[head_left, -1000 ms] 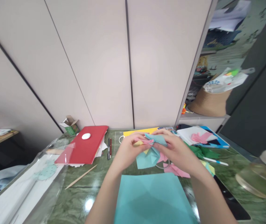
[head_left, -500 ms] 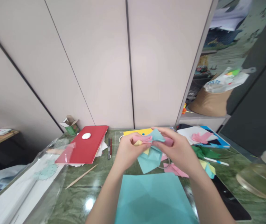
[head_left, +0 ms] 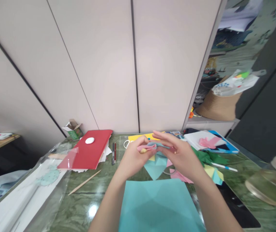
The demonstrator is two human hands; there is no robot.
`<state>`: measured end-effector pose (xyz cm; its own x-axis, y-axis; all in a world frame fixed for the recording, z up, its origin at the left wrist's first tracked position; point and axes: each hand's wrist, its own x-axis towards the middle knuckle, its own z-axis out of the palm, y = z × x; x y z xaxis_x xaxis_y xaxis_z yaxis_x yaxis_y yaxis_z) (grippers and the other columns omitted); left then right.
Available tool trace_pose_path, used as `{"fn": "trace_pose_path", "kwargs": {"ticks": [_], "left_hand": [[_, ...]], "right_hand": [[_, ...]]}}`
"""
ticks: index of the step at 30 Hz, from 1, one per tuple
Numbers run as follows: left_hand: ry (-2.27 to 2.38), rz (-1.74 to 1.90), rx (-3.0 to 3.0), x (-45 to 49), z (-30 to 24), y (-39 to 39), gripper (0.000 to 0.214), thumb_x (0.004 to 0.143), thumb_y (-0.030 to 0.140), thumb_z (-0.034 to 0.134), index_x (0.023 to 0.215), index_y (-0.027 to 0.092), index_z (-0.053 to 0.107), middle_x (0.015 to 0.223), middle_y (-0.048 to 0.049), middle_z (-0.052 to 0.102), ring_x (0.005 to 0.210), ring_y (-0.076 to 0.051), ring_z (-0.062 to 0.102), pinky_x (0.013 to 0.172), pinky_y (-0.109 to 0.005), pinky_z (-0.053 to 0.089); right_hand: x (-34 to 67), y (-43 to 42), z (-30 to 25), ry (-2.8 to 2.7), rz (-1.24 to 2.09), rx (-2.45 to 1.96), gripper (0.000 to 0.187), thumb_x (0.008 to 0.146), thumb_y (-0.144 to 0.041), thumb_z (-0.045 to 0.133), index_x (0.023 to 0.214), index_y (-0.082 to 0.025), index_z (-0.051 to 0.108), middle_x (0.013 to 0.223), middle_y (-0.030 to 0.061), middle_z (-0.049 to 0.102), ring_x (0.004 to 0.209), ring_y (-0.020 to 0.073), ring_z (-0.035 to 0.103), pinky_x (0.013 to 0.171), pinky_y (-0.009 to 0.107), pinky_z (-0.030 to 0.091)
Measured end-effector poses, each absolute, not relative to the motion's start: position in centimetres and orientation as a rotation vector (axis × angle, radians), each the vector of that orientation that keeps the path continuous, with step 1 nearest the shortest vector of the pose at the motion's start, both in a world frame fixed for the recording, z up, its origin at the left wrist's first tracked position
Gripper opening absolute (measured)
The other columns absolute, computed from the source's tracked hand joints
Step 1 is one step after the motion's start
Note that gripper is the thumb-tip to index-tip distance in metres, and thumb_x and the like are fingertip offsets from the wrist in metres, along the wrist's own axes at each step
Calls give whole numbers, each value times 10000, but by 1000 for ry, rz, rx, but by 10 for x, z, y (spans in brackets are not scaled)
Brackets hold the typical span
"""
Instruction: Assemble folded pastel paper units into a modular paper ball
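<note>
Above the table's middle, my left hand (head_left: 133, 158) pinches a folded pink paper (head_left: 144, 148) between thumb and fingers, with a bit of yellow beneath it. My right hand (head_left: 183, 156) closes its thumb and fingers on light blue paper (head_left: 162, 152) in the same bundle; its upper fingers are stretched out. The hands nearly meet, and the grip itself is partly hidden. Below the bundle a pointed light blue piece (head_left: 155, 169) shows; I cannot tell whether it hangs from it. In front lies a large teal sheet (head_left: 160, 206).
On the left are a red folder (head_left: 86, 151), a wooden stick (head_left: 84, 182) and pens (head_left: 114, 154). Pink scraps (head_left: 181, 176), green paper (head_left: 208, 157), a black tablet-like slab (head_left: 237, 206) and a lidded jar (head_left: 270, 183) lie or stand rightward. White scissors handles (head_left: 126, 144) show behind.
My right hand has shifted slightly left toward my left hand, its upper fingers lifting. The raised light blue flap has folded down, and less pink paper shows at my right hand.
</note>
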<state>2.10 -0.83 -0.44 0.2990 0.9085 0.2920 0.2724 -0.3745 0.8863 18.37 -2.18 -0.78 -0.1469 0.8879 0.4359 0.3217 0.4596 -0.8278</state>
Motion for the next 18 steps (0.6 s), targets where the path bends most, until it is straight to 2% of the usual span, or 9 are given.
{"fn": "trace_pose_path", "kwargs": {"ticks": [2, 4, 6, 9, 12, 14, 18], "left_hand": [[1115, 1124, 1826, 23, -5, -8, 118, 758, 276, 608, 775, 196, 522, 706, 46, 562, 653, -98, 497, 588, -200, 367], [1127, 1164, 1799, 25, -5, -6, 176, 746, 259, 621, 909, 209, 580, 846, 20, 634, 746, -122, 553, 650, -215, 405], [1130, 1204, 1780, 27, -6, -5, 202, 746, 257, 618, 939, 196, 625, 911, -9, 666, 811, -149, 587, 696, -232, 431], [1164, 1311, 1758, 30, -9, -4, 140, 762, 270, 596, 807, 162, 673, 821, -26, 691, 779, -166, 614, 689, -241, 453], [1191, 1482, 1733, 31, -12, -5, 134, 762, 266, 599, 778, 161, 681, 780, -20, 698, 758, -159, 627, 684, -232, 465], [1202, 1571, 1710, 31, -14, -5, 127, 759, 263, 608, 793, 169, 687, 777, -13, 704, 754, -149, 636, 683, -218, 472], [1245, 1645, 1702, 33, -16, -8, 145, 756, 265, 618, 836, 177, 702, 784, -14, 714, 744, -142, 650, 673, -207, 483]], "right_hand": [[182, -21, -8, -1688, 722, -1030, 399, 816, -234, 532, 1204, -323, 553, 1198, 13, 620, 1088, 241, 591, 866, 389, 529], [181, -20, -7, -1662, 745, -1013, 425, 809, -256, 559, 1228, -319, 523, 1263, 14, 574, 1170, 229, 530, 950, 390, 476], [181, -20, -7, -1608, 772, -1007, 490, 801, -293, 585, 1274, -314, 459, 1316, 25, 527, 1213, 213, 489, 980, 379, 448], [182, -19, -7, -1531, 829, -1048, 563, 802, -364, 580, 1321, -282, 378, 1322, 77, 511, 1182, 220, 514, 924, 382, 479], [183, -19, -8, -1551, 868, -1175, 565, 777, -385, 599, 1292, -254, 408, 1204, 102, 591, 1060, 239, 595, 840, 393, 513], [182, -18, -9, -1605, 881, -1227, 499, 755, -364, 620, 1219, -245, 481, 1064, 82, 658, 927, 232, 644, 779, 385, 529], [180, -16, -10, -1682, 879, -1196, 196, 787, -321, 570, 950, -215, 597, 850, 36, 695, 776, 195, 657, 709, 330, 523]]}}
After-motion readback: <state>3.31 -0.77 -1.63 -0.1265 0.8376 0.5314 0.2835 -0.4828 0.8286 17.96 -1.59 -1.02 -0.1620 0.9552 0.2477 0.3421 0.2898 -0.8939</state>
